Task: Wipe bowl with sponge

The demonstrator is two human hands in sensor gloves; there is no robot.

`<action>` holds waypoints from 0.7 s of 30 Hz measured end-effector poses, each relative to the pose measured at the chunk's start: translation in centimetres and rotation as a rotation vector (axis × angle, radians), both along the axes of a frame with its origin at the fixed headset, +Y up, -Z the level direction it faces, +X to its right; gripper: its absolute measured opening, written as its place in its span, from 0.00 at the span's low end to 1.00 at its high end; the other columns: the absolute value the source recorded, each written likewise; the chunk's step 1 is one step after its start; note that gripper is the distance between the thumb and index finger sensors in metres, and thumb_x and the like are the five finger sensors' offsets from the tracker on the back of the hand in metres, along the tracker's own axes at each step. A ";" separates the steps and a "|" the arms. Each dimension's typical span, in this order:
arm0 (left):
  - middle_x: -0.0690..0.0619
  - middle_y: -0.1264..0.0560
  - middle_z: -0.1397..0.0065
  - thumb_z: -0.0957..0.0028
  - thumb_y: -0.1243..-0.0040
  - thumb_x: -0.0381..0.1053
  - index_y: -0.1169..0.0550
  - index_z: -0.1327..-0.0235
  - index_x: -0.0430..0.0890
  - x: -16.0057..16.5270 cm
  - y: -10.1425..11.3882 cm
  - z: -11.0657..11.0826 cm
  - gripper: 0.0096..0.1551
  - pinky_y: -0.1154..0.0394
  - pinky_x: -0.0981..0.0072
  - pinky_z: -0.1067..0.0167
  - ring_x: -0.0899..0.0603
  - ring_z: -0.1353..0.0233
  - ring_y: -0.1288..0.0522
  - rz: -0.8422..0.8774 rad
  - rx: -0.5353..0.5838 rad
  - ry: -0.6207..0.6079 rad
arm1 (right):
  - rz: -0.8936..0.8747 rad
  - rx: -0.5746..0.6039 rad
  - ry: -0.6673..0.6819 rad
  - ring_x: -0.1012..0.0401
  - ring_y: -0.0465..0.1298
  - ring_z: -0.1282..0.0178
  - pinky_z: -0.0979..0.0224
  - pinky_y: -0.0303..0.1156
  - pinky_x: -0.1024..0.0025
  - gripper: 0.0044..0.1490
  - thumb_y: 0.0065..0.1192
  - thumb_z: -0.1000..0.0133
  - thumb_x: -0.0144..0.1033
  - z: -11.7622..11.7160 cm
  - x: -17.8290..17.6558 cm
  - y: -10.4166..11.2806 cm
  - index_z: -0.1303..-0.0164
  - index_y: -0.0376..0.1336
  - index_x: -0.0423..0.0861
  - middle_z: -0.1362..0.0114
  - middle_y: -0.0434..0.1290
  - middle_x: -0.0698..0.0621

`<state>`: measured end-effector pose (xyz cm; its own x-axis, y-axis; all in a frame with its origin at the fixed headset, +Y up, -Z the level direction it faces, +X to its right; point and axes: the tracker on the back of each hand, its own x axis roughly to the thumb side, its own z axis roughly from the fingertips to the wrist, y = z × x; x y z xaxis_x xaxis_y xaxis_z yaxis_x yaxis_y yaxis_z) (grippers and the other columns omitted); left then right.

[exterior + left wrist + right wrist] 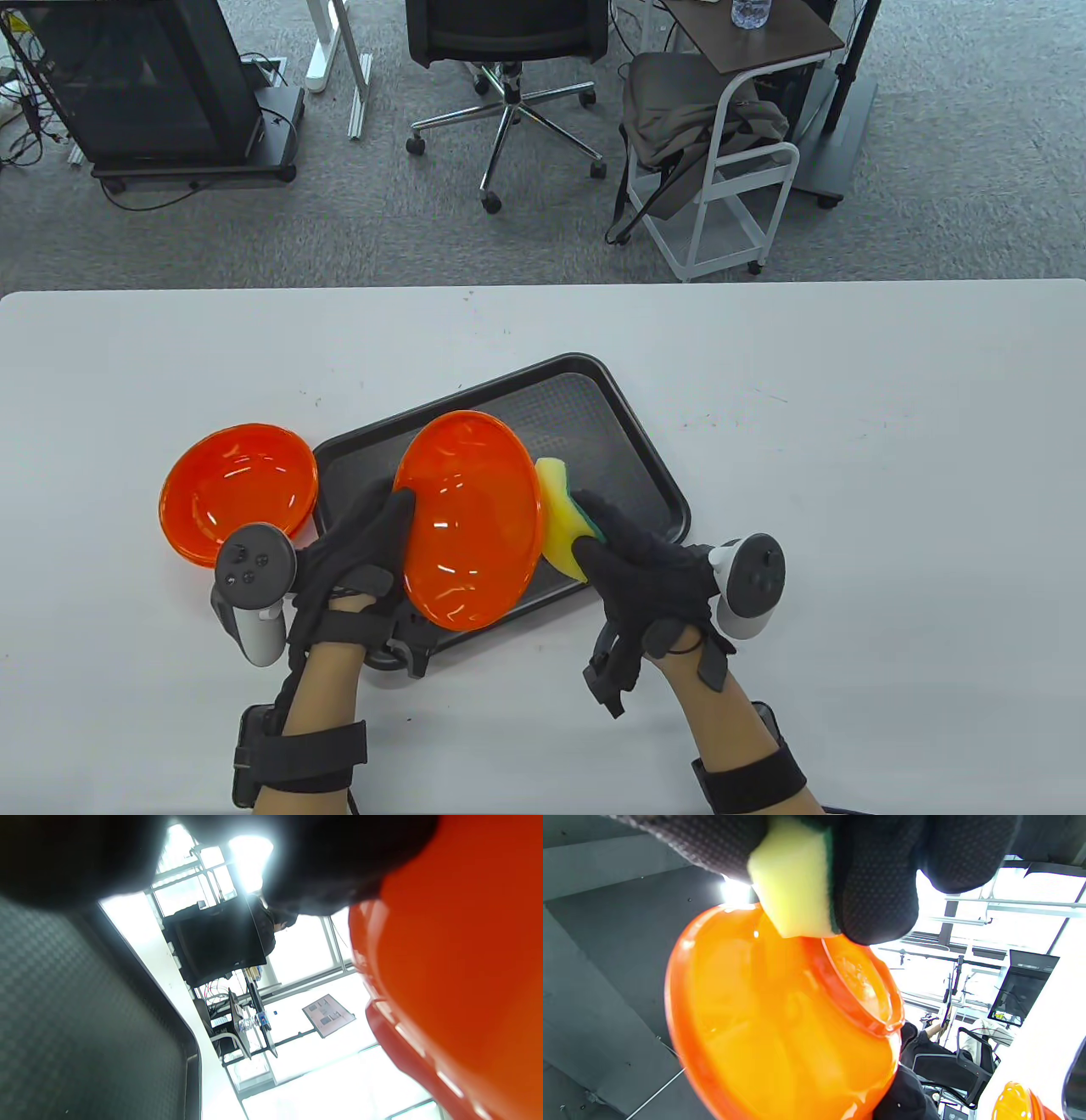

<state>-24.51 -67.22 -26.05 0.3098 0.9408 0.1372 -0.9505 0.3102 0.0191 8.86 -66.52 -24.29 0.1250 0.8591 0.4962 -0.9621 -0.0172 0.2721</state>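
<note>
Looking down from the table view: left hand (352, 552) grips the orange bowl (469, 519) at its left rim, thumb on the inner face, bowl tilted up on edge above the dark tray (628, 441), which sits on the white worktop (848, 407). Right hand (649, 569) holds a yellow sponge (560, 509) with a green backing, pinched between thumb and fingers (604, 509), sponge touching the bowl's right side, on its outer wall. A second orange bowl (237, 492) sits on the worktop just left of the tray, touching or nearly touching its edge. Office chair (509, 51), white cart (730, 170) and a black cabinet (144, 85) stand on the carpet behind. Left wrist view: camera tilted; bowl's orange outer wall (458, 976) fills the right side, tray's textured floor (85, 1027) on the left, dark glove blurred along the top; finger closure can't be read here. Right wrist view: gloved fingers (874, 887) clamp the sponge (793, 887), green layer against the glove; sponge's yellow corner touches the bowl (772, 1018) near its foot ring, bowl seen from the underside, tray behind it. The second bowl (1018, 1103) shows at bottom right.
</note>
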 end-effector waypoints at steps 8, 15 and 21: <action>0.56 0.15 0.76 0.42 0.40 0.63 0.21 0.38 0.44 1.0 0.0 -0.1 0.30 0.15 0.64 0.81 0.58 0.90 0.21 -0.010 -0.024 -0.110 | 0.009 -0.001 -0.014 0.44 0.77 0.38 0.37 0.69 0.38 0.31 0.59 0.37 0.41 0.0 0.0 -0.1 0.27 0.55 0.45 0.28 0.70 0.35; 0.56 0.15 0.75 0.42 0.42 0.64 0.21 0.40 0.43 3.5 0.5 0.3 0.30 0.15 0.64 0.81 0.58 0.90 0.21 -0.051 0.010 -0.227 | 0.025 -0.041 0.004 0.45 0.80 0.40 0.38 0.71 0.39 0.32 0.59 0.37 0.41 -0.2 -0.5 -0.8 0.28 0.54 0.42 0.30 0.72 0.36; 0.57 0.15 0.75 0.42 0.41 0.64 0.21 0.40 0.44 3.7 0.6 0.4 0.29 0.15 0.64 0.81 0.58 0.90 0.21 -0.005 0.081 -0.206 | 0.038 -0.067 0.039 0.47 0.82 0.45 0.39 0.72 0.41 0.32 0.59 0.38 0.40 -0.4 -0.7 -1.0 0.30 0.55 0.37 0.34 0.74 0.34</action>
<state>-20.82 -66.61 -25.69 0.2718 0.9227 0.2733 -0.9355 0.3200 -0.1499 8.16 -67.53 -24.67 0.1099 0.8949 0.4325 -0.9496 -0.0339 0.3115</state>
